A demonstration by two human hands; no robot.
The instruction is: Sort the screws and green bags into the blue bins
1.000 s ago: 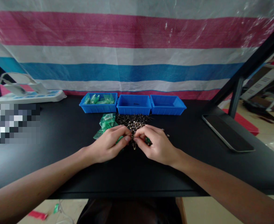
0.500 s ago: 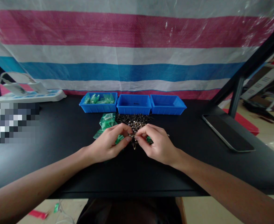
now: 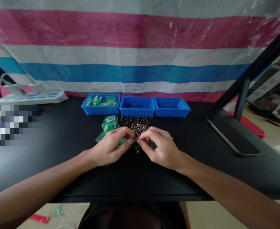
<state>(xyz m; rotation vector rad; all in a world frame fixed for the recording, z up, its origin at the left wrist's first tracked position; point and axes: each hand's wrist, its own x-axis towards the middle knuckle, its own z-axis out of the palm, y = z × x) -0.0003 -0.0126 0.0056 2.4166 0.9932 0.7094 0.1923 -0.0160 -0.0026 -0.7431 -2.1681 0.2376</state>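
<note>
My left hand (image 3: 113, 147) and my right hand (image 3: 161, 148) meet over the middle of the black table, each with thumb and forefinger pinched. Between their fingertips is a small brass-coloured metal fastener (image 3: 135, 139), held from both sides; its exact shape is too small to make out. Just beyond the fingers lies a heap of small brassy metal pieces (image 3: 140, 127), with dark screws (image 3: 136, 121) spread behind it. Small green plastic packets (image 3: 110, 124) lie beside my left hand and are partly covered by it. A little green also shows by my right fingers.
Three blue bins stand in a row behind the heap: the left bin (image 3: 100, 110) holds green packets, the middle bin (image 3: 137, 112) a small dark piece, then the right bin (image 3: 172, 112). A phone (image 3: 232, 135) lies right, a power strip (image 3: 32, 99) back left.
Both hands stay almost in place. The fastener between the fingertips has turned slightly, and less of its length shows now.
</note>
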